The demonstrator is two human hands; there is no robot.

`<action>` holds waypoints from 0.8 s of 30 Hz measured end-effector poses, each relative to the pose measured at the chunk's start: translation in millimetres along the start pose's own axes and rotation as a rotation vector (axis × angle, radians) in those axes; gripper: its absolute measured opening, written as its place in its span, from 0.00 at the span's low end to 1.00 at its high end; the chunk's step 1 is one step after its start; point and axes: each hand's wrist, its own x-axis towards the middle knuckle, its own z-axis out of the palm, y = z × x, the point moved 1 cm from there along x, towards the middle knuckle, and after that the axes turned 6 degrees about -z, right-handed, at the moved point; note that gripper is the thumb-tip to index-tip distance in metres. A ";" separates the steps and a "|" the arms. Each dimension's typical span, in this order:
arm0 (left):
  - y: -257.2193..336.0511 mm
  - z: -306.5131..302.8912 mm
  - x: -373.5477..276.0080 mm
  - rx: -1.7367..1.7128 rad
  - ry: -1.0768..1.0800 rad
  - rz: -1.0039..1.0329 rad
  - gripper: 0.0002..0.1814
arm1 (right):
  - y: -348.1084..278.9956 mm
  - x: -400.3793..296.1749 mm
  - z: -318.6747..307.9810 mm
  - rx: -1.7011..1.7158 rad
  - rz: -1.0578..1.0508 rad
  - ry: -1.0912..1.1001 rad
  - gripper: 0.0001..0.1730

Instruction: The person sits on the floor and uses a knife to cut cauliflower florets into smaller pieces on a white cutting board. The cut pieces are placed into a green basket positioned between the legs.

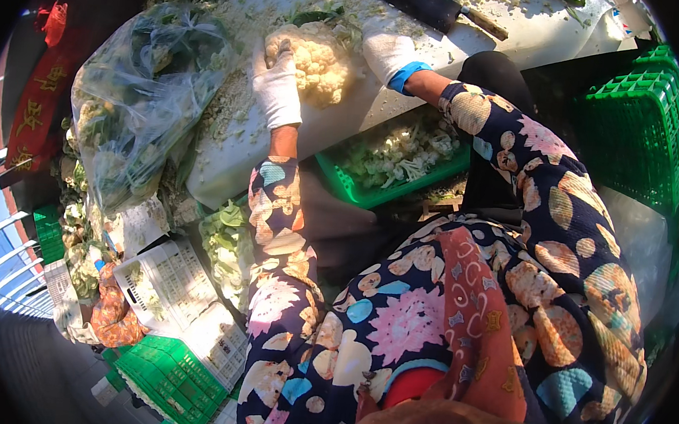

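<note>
A pale cauliflower head (321, 67) rests on the white work table (224, 161). My left hand (278, 87), in a white knit glove, grips its left side with fingertips on the curds. On the other side of it my right hand (388, 53) wears a similar glove with a blue band at the wrist. Its fingers point away from me and are hidden, so I cannot see whether they hold anything. A cleaver (422, 3) with a dark blade and wooden handle lies on the table just beyond my right hand. Cut leaves and crumbs surround the cauliflower.
A large clear plastic bag (151, 95) of cauliflower stands at left. Below the table edge is a green crate (359, 195) of cut florets. Green crates (639, 128) are stacked at right. White crates (178, 283) and another person's orange sleeve (113, 308) are lower left.
</note>
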 end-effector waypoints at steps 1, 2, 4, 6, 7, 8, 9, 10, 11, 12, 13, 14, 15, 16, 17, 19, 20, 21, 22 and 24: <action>-5.4 0.0 4.2 0.008 -0.014 -0.008 0.25 | -2.1 0.8 -7.0 0.013 -0.036 0.012 0.07; -10.3 -0.2 9.4 0.016 -0.028 -0.016 0.25 | -10.5 0.2 -10.5 0.109 0.032 0.108 0.07; -21.1 -0.8 11.2 0.045 -0.014 0.052 0.25 | -44.3 0.6 -26.9 0.215 0.134 0.149 0.08; -20.1 1.5 11.4 0.118 -0.019 0.096 0.25 | -45.2 2.5 -24.2 0.193 0.078 0.134 0.08; -18.9 1.1 10.6 0.155 -0.018 0.118 0.26 | -40.7 9.1 -19.2 0.163 0.080 0.103 0.09; -17.5 0.7 10.4 0.121 -0.015 0.116 0.27 | -31.6 14.5 -16.1 0.099 0.091 0.002 0.10; -19.7 -3.7 10.0 0.091 -0.003 0.111 0.28 | -26.3 20.6 -13.8 0.040 0.092 -0.102 0.10; -17.1 -3.1 9.8 0.052 0.002 0.106 0.29 | -12.8 17.5 -15.7 -0.021 -0.007 -0.118 0.09; -15.4 -3.9 8.1 0.026 -0.023 0.069 0.27 | -3.5 15.9 -15.5 0.042 0.067 -0.062 0.09; -8.1 -7.7 2.2 0.005 -0.043 0.028 0.26 | 1.3 15.5 -18.2 0.039 0.076 -0.074 0.08; -4.5 -8.7 -1.3 -0.016 -0.063 -0.012 0.25 | 5.0 15.7 -20.2 0.035 0.087 -0.087 0.07; -8.5 -7.6 2.5 -0.052 -0.051 0.004 0.23 | 3.5 16.5 -19.3 0.038 0.054 -0.083 0.07; -7.5 -7.3 2.4 -0.046 -0.066 -0.021 0.23 | -1.4 15.7 -19.0 0.039 0.032 -0.076 0.08; -6.8 -7.5 1.4 -0.041 -0.081 -0.046 0.23 | -7.6 15.1 -17.7 0.040 0.010 -0.069 0.08; -6.4 -9.7 2.3 -0.033 -0.085 -0.071 0.23 | -20.0 16.5 -16.8 0.075 0.055 -0.078 0.08; -19.1 -9.0 8.1 0.023 -0.056 0.013 0.25 | -24.9 22.8 -10.2 0.063 0.090 -0.075 0.10; -19.0 -8.2 8.2 0.050 -0.050 0.020 0.25 | -21.2 26.6 -11.1 0.042 0.060 -0.086 0.10; -18.7 -6.1 6.4 0.072 -0.045 0.022 0.25 | -15.8 29.3 -15.7 0.017 0.032 -0.102 0.11; -18.0 -5.0 5.8 0.076 -0.057 0.043 0.26 | -13.5 30.6 -19.5 -0.008 0.006 -0.118 0.11; -12.1 -2.8 8.9 0.073 -0.090 0.093 0.29 | -16.3 29.3 -2.4 0.091 0.112 0.034 0.12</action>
